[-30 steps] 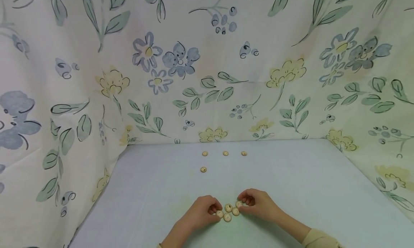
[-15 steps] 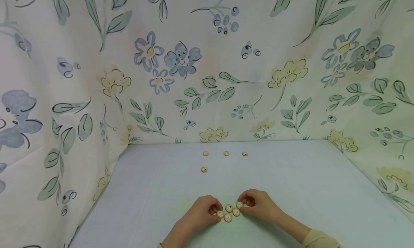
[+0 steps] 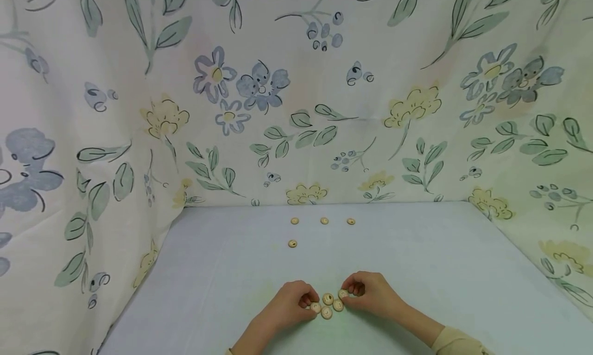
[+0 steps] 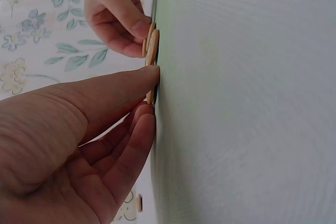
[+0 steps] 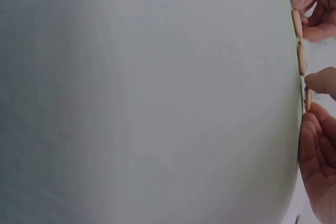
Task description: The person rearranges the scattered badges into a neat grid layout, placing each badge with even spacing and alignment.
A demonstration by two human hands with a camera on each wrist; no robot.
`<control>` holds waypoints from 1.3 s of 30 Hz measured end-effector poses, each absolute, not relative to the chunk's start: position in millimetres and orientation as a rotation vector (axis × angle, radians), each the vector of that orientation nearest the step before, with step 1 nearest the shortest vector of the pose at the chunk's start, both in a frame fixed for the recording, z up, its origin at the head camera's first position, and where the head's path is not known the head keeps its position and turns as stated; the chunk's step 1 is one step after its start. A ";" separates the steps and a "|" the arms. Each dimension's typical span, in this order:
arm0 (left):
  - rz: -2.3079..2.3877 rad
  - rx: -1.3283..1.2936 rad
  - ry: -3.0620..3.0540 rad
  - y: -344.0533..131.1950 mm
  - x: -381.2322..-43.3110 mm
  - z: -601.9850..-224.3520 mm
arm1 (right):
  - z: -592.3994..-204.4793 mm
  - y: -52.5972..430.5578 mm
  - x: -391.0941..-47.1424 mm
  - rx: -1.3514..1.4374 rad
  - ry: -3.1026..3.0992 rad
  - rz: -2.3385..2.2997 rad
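Small round wooden discs with dark marks on their faces lie in a tight cluster on the table, near its front. With thumb and fingertips, my left hand [image 3: 293, 302] pinches the edges of the leftmost disc [image 3: 315, 307]. My right hand [image 3: 371, 293] grips the rightmost disc [image 3: 343, 294] in the same manner. Between the hands sit a disc with a dark spot [image 3: 328, 298], a front disc [image 3: 326, 313] and another disc [image 3: 338, 305]. In the left wrist view, the left thumb [image 4: 126, 80] covers part of the held disc [image 4: 150, 96], which stays flat at table level.
Farther back on the pale table [image 3: 222, 272], a row holds a left disc [image 3: 294, 220], a middle disc [image 3: 324, 220] and a right disc [image 3: 351, 221]. A lone disc [image 3: 292, 244] lies in front of them. Floral cloth [image 3: 352, 154] hangs around the table's back and sides.
The head view has shifted very slightly. Both hands keep their pinch on the same discs, and the cluster keeps its arrangement.
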State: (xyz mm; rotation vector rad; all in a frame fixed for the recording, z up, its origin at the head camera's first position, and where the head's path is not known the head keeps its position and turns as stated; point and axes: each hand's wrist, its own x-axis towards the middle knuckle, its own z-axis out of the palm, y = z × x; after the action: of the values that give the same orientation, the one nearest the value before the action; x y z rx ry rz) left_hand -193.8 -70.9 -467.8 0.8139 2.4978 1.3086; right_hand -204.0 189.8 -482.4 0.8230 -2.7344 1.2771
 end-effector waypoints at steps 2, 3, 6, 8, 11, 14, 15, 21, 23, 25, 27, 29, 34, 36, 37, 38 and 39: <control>1.309 0.803 2.498 -71.4 -193.4 -467.3 | -482.4 189.8 -206.0 0.833 -2.742 1.289; 1.309 0.798 2.499 -71.6 -193.2 -467.0 | -482.2 189.6 -207.4 0.840 -2.746 1.293; 1.313 0.784 2.496 -72.4 -192.8 -466.1 | -480.8 189.0 -212.1 0.852 -2.759 1.288; 1.317 0.779 2.493 -72.9 -192.7 -465.8 | -479.3 188.2 -215.7 0.846 -2.769 1.276; 1.323 0.774 2.490 -73.6 -192.8 -465.7 | -477.5 186.8 -222.6 0.823 -2.785 1.270; 1.328 0.778 2.487 -74.2 -193.2 -465.9 | -477.2 184.7 -231.0 0.801 -2.801 1.253; 1.329 0.779 2.486 -74.3 -193.4 -466.1 | -477.2 183.9 -233.9 0.795 -2.808 1.245; 1.322 0.783 2.483 -74.8 -194.2 -467.6 | -475.4 178.1 -252.7 0.757 -2.840 1.193; 1.315 0.790 2.487 -74.9 -194.5 -468.0 | -474.2 175.6 -259.7 0.743 -2.843 1.185; 1.310 0.795 2.491 -75.0 -194.8 -468.1 | -473.6 172.5 -267.1 0.726 -2.839 1.177; 1.311 0.797 2.488 -74.9 -195.1 -468.0 | -473.8 169.5 -274.7 0.712 -2.828 1.173; 1.313 0.803 2.484 -74.8 -195.3 -467.7 | -473.8 166.2 -281.5 0.698 -2.821 1.161; 1.312 0.821 2.485 -74.0 -195.5 -467.7 | -472.9 158.9 -295.3 0.664 -2.822 1.146; 1.313 0.822 2.486 -73.5 -195.6 -468.0 | -472.9 157.0 -300.3 0.649 -2.826 1.154; 1.313 0.822 2.486 -73.3 -195.6 -468.0 | -473.0 156.5 -302.7 0.640 -2.829 1.154; 1.313 0.823 2.487 -73.0 -195.7 -468.1 | -473.3 156.0 -305.0 0.630 -2.833 1.150; 1.314 0.825 2.486 -72.7 -195.9 -468.1 | -473.9 155.7 -307.1 0.622 -2.837 1.144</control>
State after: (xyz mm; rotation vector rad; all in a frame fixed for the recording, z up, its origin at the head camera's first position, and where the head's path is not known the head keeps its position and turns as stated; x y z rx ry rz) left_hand -195.9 -72.7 -468.1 0.8250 2.4859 1.3135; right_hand -307.1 155.7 -473.9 0.6223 -2.8369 1.1440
